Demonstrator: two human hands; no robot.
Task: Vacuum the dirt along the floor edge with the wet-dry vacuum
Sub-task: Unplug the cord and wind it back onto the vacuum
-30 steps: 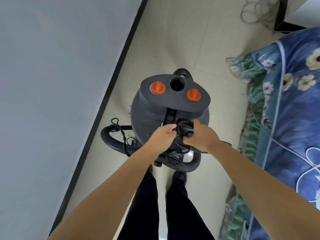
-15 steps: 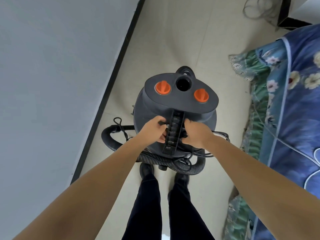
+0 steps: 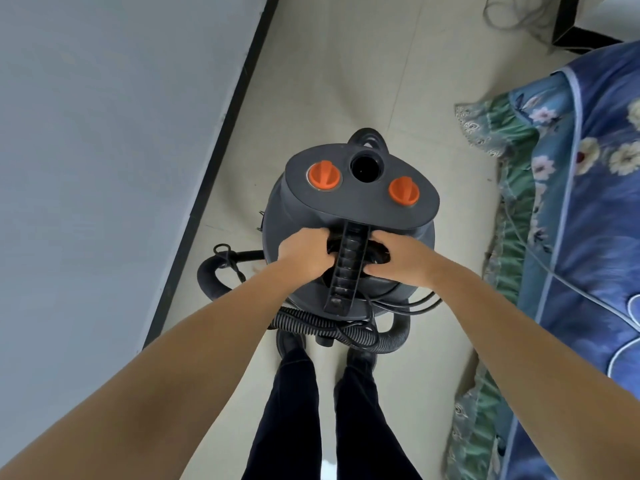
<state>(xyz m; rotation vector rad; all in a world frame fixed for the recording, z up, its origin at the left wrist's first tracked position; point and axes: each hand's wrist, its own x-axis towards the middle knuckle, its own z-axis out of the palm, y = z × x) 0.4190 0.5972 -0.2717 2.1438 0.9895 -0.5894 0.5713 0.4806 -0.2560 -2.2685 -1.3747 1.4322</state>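
The vacuum (image 3: 349, 216) stands on the floor (image 3: 346, 81) just ahead of the person's feet, between the baseboard (image 3: 214, 161) on the left and the bed (image 3: 588, 237) on the right. Its hose (image 3: 325, 323) lies coiled round the base with a cord (image 3: 408, 303) tangled over it.

The left hand (image 3: 304, 252) and right hand (image 3: 398, 263) sit either side of the ribbed carry handle (image 3: 349, 268). On both, the fingers curl down into the recess beside the handle, and what the left holds there I cannot tell. The right seems to close on a dark bundle, probably wound cord.

This looks like set-up, with no suction started. To do it well, free the cord fully before lifting the hose, so the loops do not snag. Keep the vacuum upright and steady with one hand while the other pulls slack. Then lead the hose end toward the baseboard, where the dirt is meant to be; none shows clearly from here.
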